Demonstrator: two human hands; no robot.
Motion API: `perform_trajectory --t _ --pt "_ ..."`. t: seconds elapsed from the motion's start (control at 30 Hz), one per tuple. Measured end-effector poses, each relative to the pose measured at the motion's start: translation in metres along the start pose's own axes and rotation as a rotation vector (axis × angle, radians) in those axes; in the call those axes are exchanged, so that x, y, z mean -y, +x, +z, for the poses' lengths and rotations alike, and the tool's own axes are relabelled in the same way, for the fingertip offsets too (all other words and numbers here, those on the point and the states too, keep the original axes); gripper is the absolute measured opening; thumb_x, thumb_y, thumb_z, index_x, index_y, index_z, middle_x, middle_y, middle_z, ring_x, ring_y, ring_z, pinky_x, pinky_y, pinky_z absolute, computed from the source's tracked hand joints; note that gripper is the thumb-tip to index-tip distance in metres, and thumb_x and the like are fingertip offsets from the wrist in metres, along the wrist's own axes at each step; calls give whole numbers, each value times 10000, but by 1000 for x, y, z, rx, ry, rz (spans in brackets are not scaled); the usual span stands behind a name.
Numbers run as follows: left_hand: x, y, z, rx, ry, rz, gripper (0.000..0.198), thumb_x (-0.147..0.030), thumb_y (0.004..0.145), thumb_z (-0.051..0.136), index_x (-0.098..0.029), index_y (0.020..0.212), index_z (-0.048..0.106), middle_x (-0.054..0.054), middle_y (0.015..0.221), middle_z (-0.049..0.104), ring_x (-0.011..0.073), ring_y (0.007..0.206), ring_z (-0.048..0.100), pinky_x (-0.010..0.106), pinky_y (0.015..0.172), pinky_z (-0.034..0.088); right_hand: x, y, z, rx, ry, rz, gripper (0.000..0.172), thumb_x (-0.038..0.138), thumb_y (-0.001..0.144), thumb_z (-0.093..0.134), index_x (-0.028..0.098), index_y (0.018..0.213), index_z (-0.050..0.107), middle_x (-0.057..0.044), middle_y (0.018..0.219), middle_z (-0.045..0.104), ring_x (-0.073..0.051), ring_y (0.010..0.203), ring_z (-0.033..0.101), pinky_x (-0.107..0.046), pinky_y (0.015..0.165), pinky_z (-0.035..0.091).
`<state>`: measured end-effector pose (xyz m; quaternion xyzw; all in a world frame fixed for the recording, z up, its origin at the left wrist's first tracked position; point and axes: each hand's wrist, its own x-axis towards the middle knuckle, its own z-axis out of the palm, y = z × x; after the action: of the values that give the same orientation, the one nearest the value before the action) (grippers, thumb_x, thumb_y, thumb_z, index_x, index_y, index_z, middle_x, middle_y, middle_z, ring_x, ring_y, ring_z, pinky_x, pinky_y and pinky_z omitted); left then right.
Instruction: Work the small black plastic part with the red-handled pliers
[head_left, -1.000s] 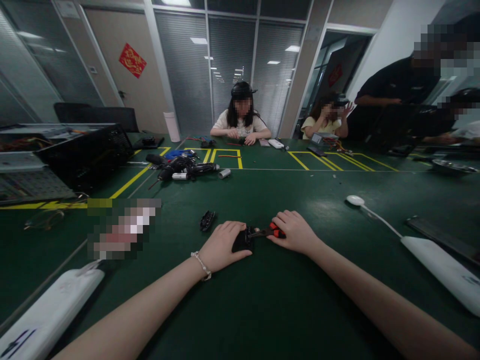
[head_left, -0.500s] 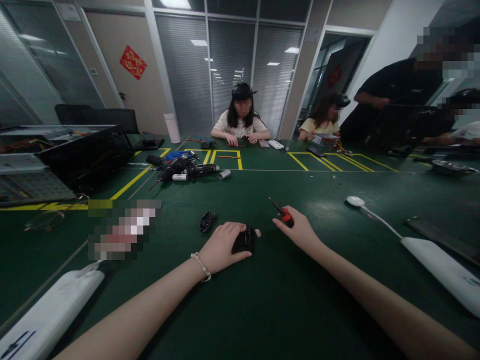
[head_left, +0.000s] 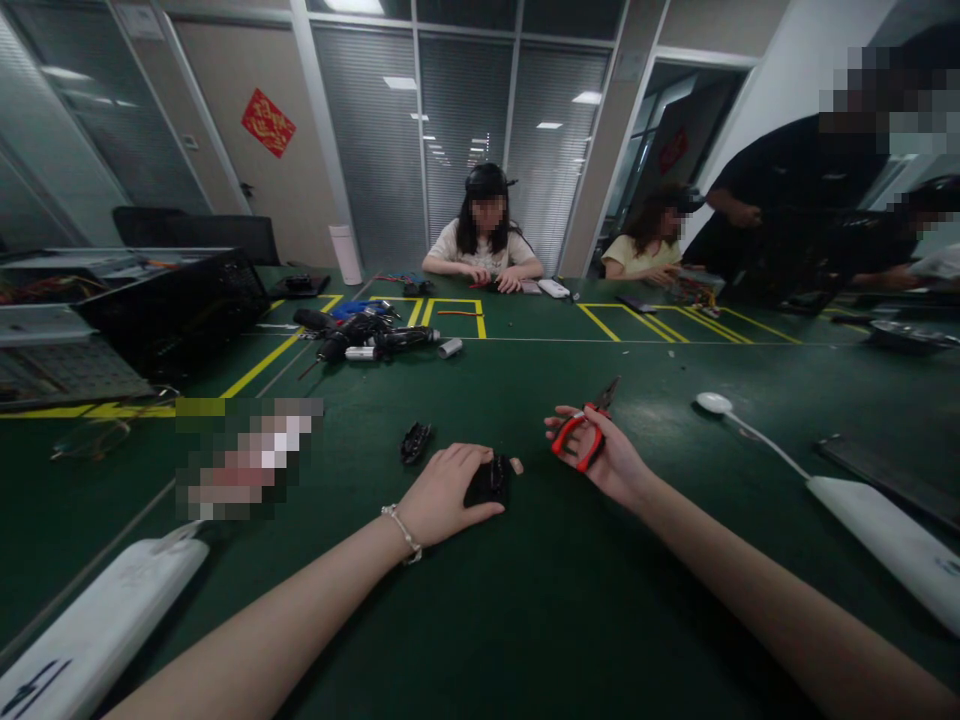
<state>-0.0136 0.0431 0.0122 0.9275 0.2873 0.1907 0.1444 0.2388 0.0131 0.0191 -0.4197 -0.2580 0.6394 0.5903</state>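
Note:
On the green table, my left hand (head_left: 452, 485) is closed round a small black plastic part (head_left: 491, 482), thumb along its near side and fingers over its far edge. The part's left side is hidden under the palm. A small tan piece (head_left: 517, 466) lies just right of it. Left of my fingers rests another black part (head_left: 415, 442), apart from the hand. My right hand (head_left: 604, 455) is turned palm up above the table and grips red-handled pliers (head_left: 581, 440), whose dark jaws point up and away to the right.
Beyond my hands lie a heap of black cables (head_left: 367, 335) and a silver cylinder (head_left: 450, 348). A black computer case (head_left: 180, 320) stands at left. White power banks (head_left: 885, 540) lie either side of my arms. A co-worker (head_left: 484, 240) sits opposite.
My right hand has rolled from palm down to palm up, turning the pliers so their jaws point up and right and the handles show. My left hand has stayed on the black part.

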Motion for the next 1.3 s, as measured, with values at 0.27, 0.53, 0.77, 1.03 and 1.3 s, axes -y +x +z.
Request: perform_trajectory --t 0.27,0.53,0.77,1.03,1.3 --pt "-1 0 0 3 6 -9 559 -485 716 588 -188 1153 405 73 1162 487 242 1064 441 391 895 355 -5 7 -8 157 32 82 241 355 808 431 173 840 585 -35 815 606 -133 785 572 -232 612 439" --pt "-1 0 -1 18 -4 -14 557 -489 720 580 -193 1157 401 70 1176 483 242 1070 441 398 899 355 -7 10 -15 144 -116 35 184 147 705 532 195 881 554 -28 926 612 -140 901 569 -235 668 466" --pt "-1 0 -1 19 -5 -28 560 -492 719 580 -192 1159 404 75 1176 485 247 1073 440 406 899 357 -9 10 -13 108 -176 -53 304 76 624 471 207 897 505 -43 1010 608 -198 1024 520 -368 861 424" --pt "0 -1 1 3 -1 -10 551 -476 720 588 -190 1152 399 71 1173 481 239 1071 438 393 900 351 -8 12 -16 257 -139 -43 389 72 591 406 207 949 476 -52 1085 571 -207 1061 491 -445 895 374" --pt "1 -1 1 6 -6 -6 552 -491 723 578 -195 1152 398 71 1172 483 241 1070 441 399 896 354 0 5 -9 195 -210 -90 265 248 721 455 231 984 484 -53 999 591 -207 999 529 -431 866 372"
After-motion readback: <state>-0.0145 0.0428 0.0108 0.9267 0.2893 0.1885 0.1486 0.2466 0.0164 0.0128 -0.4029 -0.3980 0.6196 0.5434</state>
